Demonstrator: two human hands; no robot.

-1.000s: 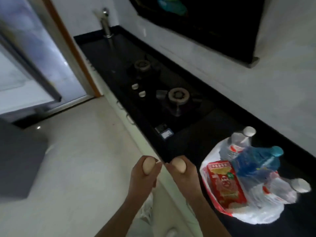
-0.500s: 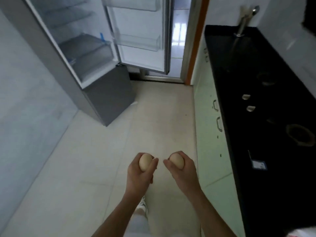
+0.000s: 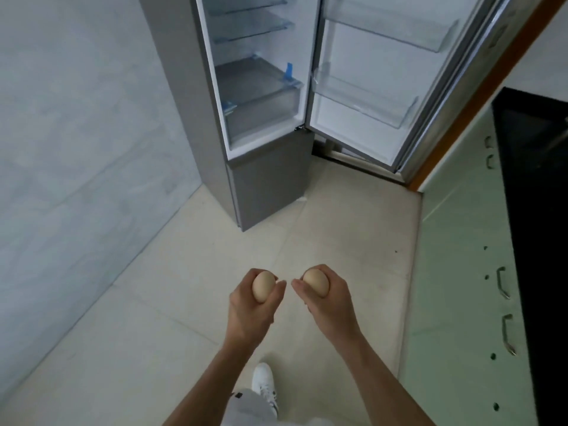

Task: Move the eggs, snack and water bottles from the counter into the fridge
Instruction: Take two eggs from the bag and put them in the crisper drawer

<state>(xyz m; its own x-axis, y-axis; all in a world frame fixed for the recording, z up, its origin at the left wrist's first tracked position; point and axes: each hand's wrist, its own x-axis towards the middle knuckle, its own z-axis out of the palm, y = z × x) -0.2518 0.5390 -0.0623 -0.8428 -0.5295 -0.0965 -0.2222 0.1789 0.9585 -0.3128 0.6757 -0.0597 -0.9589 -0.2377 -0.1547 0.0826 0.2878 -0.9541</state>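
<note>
My left hand (image 3: 250, 312) is shut on a tan egg (image 3: 263, 286), and my right hand (image 3: 330, 305) is shut on a second tan egg (image 3: 316, 281). Both hands hover side by side over the tiled floor, low in the head view. Ahead stands the grey fridge (image 3: 196, 112) with its upper door (image 3: 384, 87) swung open to the right. Inside are glass shelves (image 3: 252, 29) and a clear drawer (image 3: 261, 99). The door carries clear bins (image 3: 365, 96). The snack and water bottles are out of view.
The black counter (image 3: 538, 179) runs along the right edge above pale green cabinets (image 3: 455, 272) with metal handles. A grey tiled wall (image 3: 76, 133) closes the left side. My white shoe (image 3: 264, 385) shows on the floor (image 3: 184, 318) between the wall and cabinets.
My view has swung left from the counter and its bag of bottles and snack toward the open fridge, which now looks nearer. Both hands keep holding their eggs.
</note>
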